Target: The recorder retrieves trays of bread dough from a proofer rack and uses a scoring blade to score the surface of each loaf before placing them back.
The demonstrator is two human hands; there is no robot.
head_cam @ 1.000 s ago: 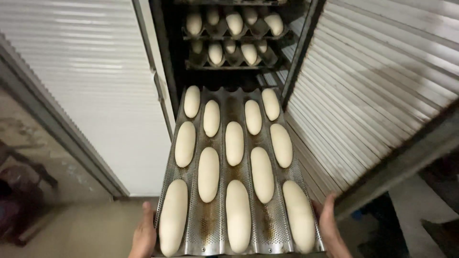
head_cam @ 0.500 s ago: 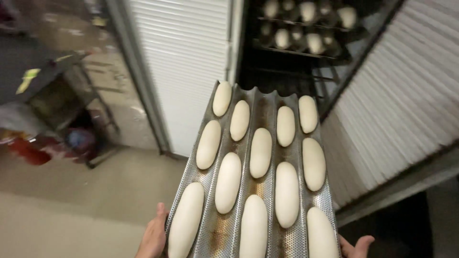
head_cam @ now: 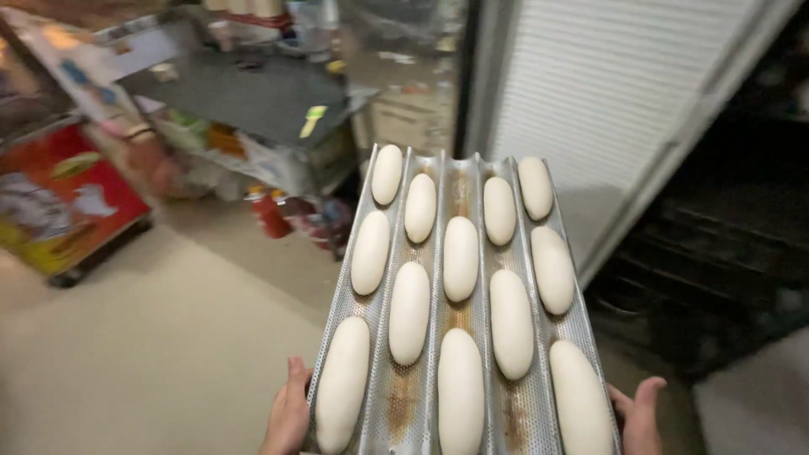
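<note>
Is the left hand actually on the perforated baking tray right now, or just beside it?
Touching. In the head view the left hand grips the near left edge of the perforated baking tray, its fingers pressed against the rim with no gap showing.

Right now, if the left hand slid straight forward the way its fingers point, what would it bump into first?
The left hand grips the perforated tray edge and points along it. Ahead, only bare floor shows, then probably the red clutter by the shelf; depth is unclear.

- A perforated, channelled metal tray (head_cam: pixel 396 396) carries the dough.
- Twelve pale dough loaves (head_cam: pixel 460 258) lie lengthwise in its five troughs, staggered, none touching.
- Brown stains mark the bare metal between loaves.
- Floor (head_cam: pixel 160 345) below, beige.
</note>
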